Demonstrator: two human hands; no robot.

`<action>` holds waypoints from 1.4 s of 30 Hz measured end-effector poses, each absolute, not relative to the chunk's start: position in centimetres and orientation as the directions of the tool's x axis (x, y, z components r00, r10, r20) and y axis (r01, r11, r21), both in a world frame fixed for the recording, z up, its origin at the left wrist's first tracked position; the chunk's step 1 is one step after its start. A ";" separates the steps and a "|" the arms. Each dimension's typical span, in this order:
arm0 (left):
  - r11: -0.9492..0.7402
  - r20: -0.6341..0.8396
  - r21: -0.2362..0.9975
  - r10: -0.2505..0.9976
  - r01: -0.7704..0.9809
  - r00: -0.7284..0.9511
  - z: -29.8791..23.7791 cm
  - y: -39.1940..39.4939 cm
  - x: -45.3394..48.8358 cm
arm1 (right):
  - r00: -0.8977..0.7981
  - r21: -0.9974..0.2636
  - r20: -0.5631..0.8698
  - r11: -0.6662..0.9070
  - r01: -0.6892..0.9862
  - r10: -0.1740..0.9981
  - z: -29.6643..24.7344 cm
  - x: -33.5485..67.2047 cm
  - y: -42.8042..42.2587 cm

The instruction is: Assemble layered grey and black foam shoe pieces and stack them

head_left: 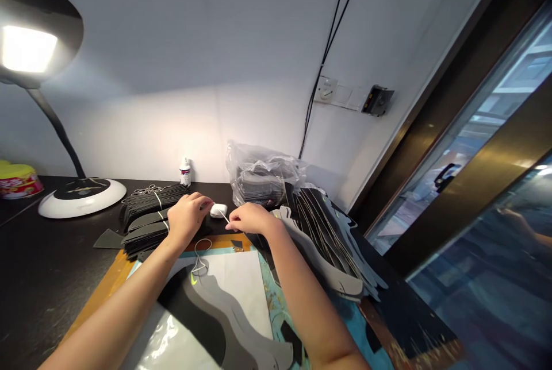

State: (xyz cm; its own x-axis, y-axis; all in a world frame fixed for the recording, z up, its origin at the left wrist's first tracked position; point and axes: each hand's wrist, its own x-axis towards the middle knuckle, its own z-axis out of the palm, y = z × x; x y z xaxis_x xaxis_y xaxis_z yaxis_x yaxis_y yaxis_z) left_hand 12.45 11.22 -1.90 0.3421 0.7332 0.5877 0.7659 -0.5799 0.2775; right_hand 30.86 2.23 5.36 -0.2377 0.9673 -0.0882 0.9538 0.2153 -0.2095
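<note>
A short length of thin white cord [223, 216] runs taut between my two hands, over the back of the work board. My left hand [188, 215] pinches its upper end, just right of two banded bundles of dark cut pieces [149, 218]. My right hand [248, 219] has its fingers closed on the lower end. Behind the cord sits a small white case [218, 209]. Below my hands, grey and black curved cut pieces [228, 307] with a yellow-green mark lie on a white sheet [252, 269]. A loose loop of pale cord [202, 249] rests at their top end.
A lit lamp [81, 197] stands at the left, with a small white bottle [185, 172] by the wall. A clear plastic bag [263, 172] of dark pieces is at the back. Fanned stacks of grey pieces [328, 238] lie right, near the glass door [487, 243].
</note>
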 end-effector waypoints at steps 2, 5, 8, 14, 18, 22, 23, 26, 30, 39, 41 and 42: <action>-0.544 0.583 0.300 0.755 0.783 0.301 -2.1 11.8 12.0 | -0.271 -0.202 -0.093 0.248 0.947 0.958 5.4 31.0 2.2; -0.525 0.568 0.315 0.771 0.791 0.287 -2.5 12.4 11.5 | -0.292 -0.182 -0.106 0.271 0.945 0.950 5.2 30.9 2.4; -0.526 0.557 0.303 0.774 0.795 0.300 -2.7 12.5 11.4 | -0.278 -0.158 -0.120 0.258 0.953 0.953 5.0 30.8 2.5; -0.546 0.546 0.269 0.765 0.793 0.341 -2.9 11.9 11.9 | -0.242 -0.128 -0.100 0.229 0.965 0.965 4.7 30.7 2.5; -0.554 0.544 0.274 0.763 0.786 0.348 -3.1 11.9 11.9 | -0.248 -0.116 -0.108 0.236 0.965 0.963 4.7 30.7 2.4; -0.579 0.547 0.295 0.755 0.760 0.362 -3.2 12.2 11.8 | -0.211 -0.098 -0.032 0.207 0.973 0.977 4.6 30.5 2.4; -0.596 0.549 0.299 0.746 0.745 0.377 -3.3 12.3 11.9 | -0.185 -0.094 0.010 0.185 0.978 0.983 4.5 30.5 2.5; -0.640 0.554 0.322 0.725 0.697 0.409 -3.3 12.5 12.4 | -0.101 -0.105 0.125 0.114 0.988 0.987 3.8 30.1 2.9; -0.717 0.559 0.338 0.674 0.610 0.482 -3.3 12.4 13.3 | -0.050 -0.091 0.159 0.065 0.994 0.986 2.4 29.5 3.4; -0.752 0.580 0.302 0.632 0.586 0.513 -2.9 12.2 13.3 | -0.033 -0.055 0.147 0.042 0.998 0.989 2.4 29.8 3.6; -0.727 0.593 0.289 0.647 0.623 0.479 -2.6 12.0 12.8 | -0.034 -0.060 0.126 0.042 0.997 0.991 3.0 30.0 3.3; -0.714 0.603 0.279 0.651 0.642 0.461 -2.5 11.8 12.5 | -0.044 -0.064 0.110 0.051 0.997 0.993 3.4 30.2 3.1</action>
State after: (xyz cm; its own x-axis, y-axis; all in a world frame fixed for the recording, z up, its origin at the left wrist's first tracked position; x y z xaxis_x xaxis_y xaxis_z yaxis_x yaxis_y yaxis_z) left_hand 12.49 11.80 -2.48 0.4610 0.6508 0.6033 0.6421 -0.7138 0.2795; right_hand 30.20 3.08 3.44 -0.0439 0.9930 0.1099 0.9966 0.0512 -0.0645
